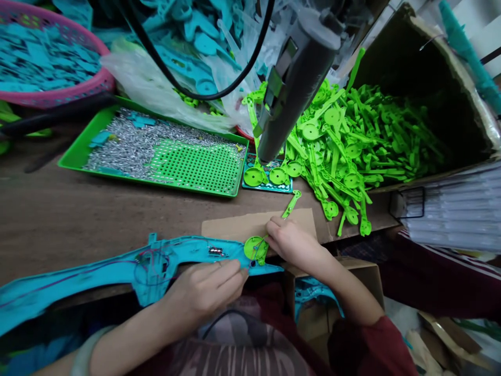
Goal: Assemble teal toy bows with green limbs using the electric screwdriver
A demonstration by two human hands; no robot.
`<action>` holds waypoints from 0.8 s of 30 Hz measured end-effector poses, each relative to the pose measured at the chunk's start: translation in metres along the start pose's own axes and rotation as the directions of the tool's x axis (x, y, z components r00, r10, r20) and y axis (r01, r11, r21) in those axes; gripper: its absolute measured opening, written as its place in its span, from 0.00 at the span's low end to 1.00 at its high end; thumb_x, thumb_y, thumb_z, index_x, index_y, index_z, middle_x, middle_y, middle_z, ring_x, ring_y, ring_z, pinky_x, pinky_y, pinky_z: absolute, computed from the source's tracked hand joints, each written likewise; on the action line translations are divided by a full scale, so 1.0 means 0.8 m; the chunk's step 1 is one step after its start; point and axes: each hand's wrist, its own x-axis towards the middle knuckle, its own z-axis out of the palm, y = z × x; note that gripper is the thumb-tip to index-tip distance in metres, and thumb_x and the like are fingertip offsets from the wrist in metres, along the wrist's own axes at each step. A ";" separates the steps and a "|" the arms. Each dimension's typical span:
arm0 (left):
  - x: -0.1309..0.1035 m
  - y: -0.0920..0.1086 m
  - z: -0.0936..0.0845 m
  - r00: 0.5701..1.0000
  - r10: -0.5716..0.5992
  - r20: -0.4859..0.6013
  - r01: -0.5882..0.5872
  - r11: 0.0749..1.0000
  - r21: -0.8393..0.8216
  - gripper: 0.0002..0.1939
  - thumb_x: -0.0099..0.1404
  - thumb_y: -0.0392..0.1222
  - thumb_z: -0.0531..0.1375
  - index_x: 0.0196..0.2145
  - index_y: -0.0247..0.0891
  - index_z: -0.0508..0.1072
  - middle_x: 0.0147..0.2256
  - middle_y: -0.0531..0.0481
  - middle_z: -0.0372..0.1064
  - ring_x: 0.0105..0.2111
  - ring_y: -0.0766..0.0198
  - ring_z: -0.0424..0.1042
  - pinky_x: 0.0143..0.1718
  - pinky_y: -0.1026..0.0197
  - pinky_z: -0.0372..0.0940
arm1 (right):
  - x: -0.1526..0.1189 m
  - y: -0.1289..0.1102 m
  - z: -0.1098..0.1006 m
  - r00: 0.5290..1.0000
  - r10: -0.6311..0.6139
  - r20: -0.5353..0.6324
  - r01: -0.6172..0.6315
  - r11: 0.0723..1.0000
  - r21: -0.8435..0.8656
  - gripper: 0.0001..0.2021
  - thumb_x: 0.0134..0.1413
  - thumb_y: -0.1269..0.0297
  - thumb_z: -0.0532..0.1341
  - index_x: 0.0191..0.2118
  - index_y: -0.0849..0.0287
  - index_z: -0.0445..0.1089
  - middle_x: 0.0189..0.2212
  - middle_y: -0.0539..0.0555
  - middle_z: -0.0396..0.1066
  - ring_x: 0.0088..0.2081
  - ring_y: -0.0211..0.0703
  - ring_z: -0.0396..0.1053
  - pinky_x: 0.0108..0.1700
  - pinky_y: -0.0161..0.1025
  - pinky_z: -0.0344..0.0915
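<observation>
I'm on the head feed, and the biggest blind spot is right at the fingertips. The right hand [295,241] covers the middle of the work: a green disc piece [254,247] shows on its left, a green stem [290,207] pokes out beyond it, and I can't tell whether they're one part. A thin wire [258,248] crosses the disc between the two hands, so fine and blurred that I lose both ends.

The left hand [213,284] masks part of the blue shell [183,249], which lies along the near side of the tabletop [47,209], its left end cut off by my view. The disc piece sits over the shell's right end.

Pose now: the left forearm slants in from near left, back of the hand up, fingers bunched and pointing right. The right forearm comes in from near right, reaching far and left, wrist bent, fingers curled down over the cardboard strip [230,223].

Grip check: left fingertips are drawn together by the wire, right fingertips bunched at its far end; I can't tell what either one is grasping.

Beyond them, a grey tool [299,83] hangs across the green heap [332,141], blocking some of it, and the carton [415,68] on the right swallows the rest in shadow.
</observation>
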 end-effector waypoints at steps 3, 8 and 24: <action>0.005 0.005 0.000 1.000 0.005 -0.017 -0.005 1.000 -0.025 0.13 0.73 0.30 0.51 0.32 0.38 0.71 0.23 0.56 0.63 0.20 0.68 0.64 0.22 0.60 0.57 | 0.002 -0.005 -0.006 0.999 0.018 0.046 -0.018 1.000 -0.010 0.04 0.67 0.70 0.57 0.43 0.63 0.68 0.38 0.59 0.72 0.36 0.48 0.73 0.34 0.40 0.62; 0.012 0.011 0.000 0.987 -0.136 -0.083 0.121 0.979 -0.164 0.10 0.74 0.32 0.52 0.36 0.38 0.72 0.23 0.56 0.64 0.23 0.69 0.66 0.24 0.64 0.59 | 0.001 -0.009 -0.011 0.996 0.042 0.082 -0.040 0.999 -0.023 0.05 0.66 0.71 0.57 0.44 0.64 0.69 0.39 0.60 0.73 0.38 0.50 0.74 0.35 0.40 0.63; 0.033 -0.032 -0.021 0.725 -0.441 0.528 0.365 0.897 0.249 0.10 0.69 0.36 0.56 0.30 0.38 0.73 0.29 0.48 0.73 0.26 0.58 0.73 0.23 0.60 0.51 | -0.002 -0.011 -0.007 0.999 0.013 0.034 -0.010 0.996 -0.086 0.06 0.68 0.70 0.54 0.42 0.62 0.68 0.38 0.57 0.71 0.37 0.49 0.73 0.35 0.41 0.62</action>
